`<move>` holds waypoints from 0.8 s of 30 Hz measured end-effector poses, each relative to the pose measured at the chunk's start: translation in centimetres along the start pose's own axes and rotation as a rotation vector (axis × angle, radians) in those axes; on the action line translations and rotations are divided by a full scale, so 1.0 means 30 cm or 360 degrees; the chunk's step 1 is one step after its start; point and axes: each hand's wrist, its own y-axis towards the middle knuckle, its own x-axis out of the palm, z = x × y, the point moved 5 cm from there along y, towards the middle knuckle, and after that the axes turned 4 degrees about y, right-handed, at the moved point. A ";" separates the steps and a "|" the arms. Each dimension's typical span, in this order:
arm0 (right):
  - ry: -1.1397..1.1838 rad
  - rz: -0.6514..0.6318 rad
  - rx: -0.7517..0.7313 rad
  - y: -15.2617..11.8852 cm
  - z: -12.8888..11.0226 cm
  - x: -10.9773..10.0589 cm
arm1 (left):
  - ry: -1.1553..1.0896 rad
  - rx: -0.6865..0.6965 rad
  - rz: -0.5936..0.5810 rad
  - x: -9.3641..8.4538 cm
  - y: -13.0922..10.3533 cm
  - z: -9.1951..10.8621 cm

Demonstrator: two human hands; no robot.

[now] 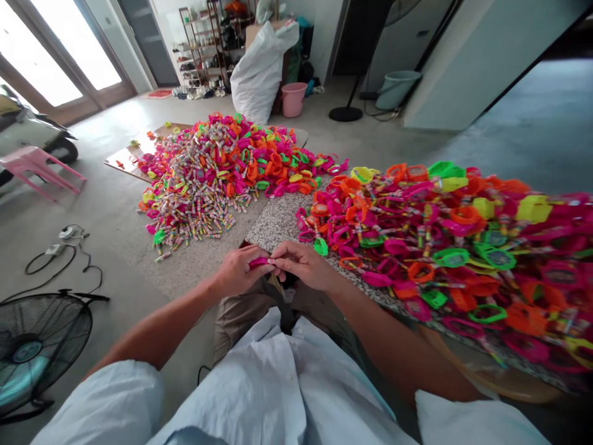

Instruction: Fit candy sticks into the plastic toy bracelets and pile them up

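Note:
Just above my lap, my left hand is closed round a pink plastic toy watch, mostly covered by the fingers. My right hand meets it from the other side, thumb and fingers pinched at a small whitish piece against the pink end; whether that piece is a candy tube I cannot tell. To the right, a heap of toy watches in pink, orange, green and yellow covers a speckled stone tabletop. Beyond my left hand lies a pile of small wrapped candy tubes among more toy watches.
A black floor fan stands at the lower left, with cords and a power strip on the floor. Further back are a pink stool, a scooter, a white sack, a pink bucket and a shoe rack.

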 end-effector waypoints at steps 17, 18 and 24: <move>-0.0305 0.0420 0.0029 -0.030 0.026 -0.149 | 0.0029 -0.0262 -0.0027 0.110 0.055 -0.161; -0.0466 0.0554 -0.0013 -0.041 -0.010 -0.207 | 0.0067 -0.0254 0.0008 0.105 0.055 -0.198; -0.1610 0.2120 -0.0470 -0.293 -0.387 -0.704 | 0.0577 -0.0394 0.0183 -0.058 0.001 -0.469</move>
